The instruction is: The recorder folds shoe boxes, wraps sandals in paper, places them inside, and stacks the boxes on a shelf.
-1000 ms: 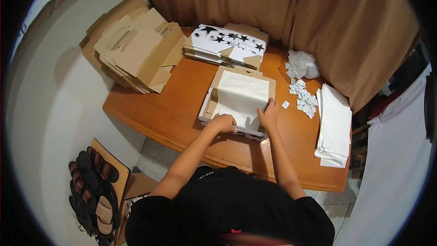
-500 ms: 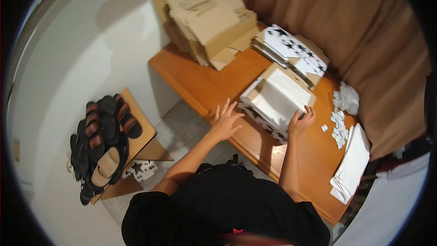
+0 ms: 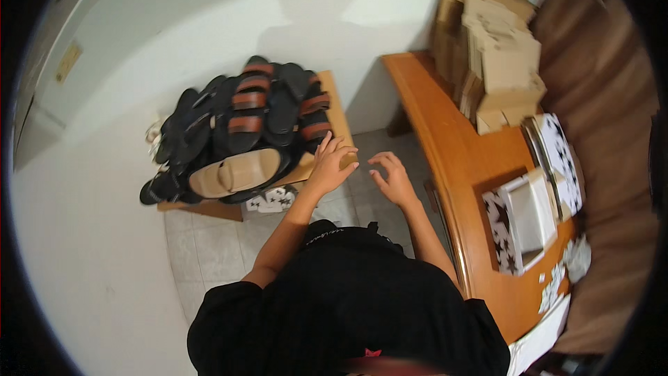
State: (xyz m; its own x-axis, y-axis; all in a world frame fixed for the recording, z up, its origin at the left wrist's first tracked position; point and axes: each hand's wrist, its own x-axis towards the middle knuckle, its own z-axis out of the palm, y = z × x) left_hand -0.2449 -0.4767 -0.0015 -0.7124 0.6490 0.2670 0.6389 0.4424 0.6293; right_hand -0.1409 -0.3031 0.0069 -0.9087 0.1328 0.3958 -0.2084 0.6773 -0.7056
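My left hand (image 3: 331,162) is nearest to a pile of sandals, its fingers apart and nothing in them. Just beyond its fingertips lies a black sandal with brown straps (image 3: 316,115). Others in the pile include another brown-strapped sandal (image 3: 247,108) and a black shoe with a beige insole (image 3: 235,172). The pile rests on a cardboard surface (image 3: 332,97). My right hand (image 3: 393,177) hangs in the air between the pile and the wooden table (image 3: 452,146), empty, with fingers curved and apart. On the table stands an open box with black stars (image 3: 499,226), white paper inside it.
Flattened brown cardboard boxes (image 3: 511,59) stack at the table's far end. Star-patterned box pieces (image 3: 559,150) lie beside the open box. A crumpled plastic bag (image 3: 577,257), small white packets (image 3: 553,289) and white sheets (image 3: 543,331) lie along the curtain side. Grey tiles (image 3: 219,254) cover the floor.
My view has turned left, from the table toward the sandals. My right hand has left the open box. Both hands are now closer together, near the pile.
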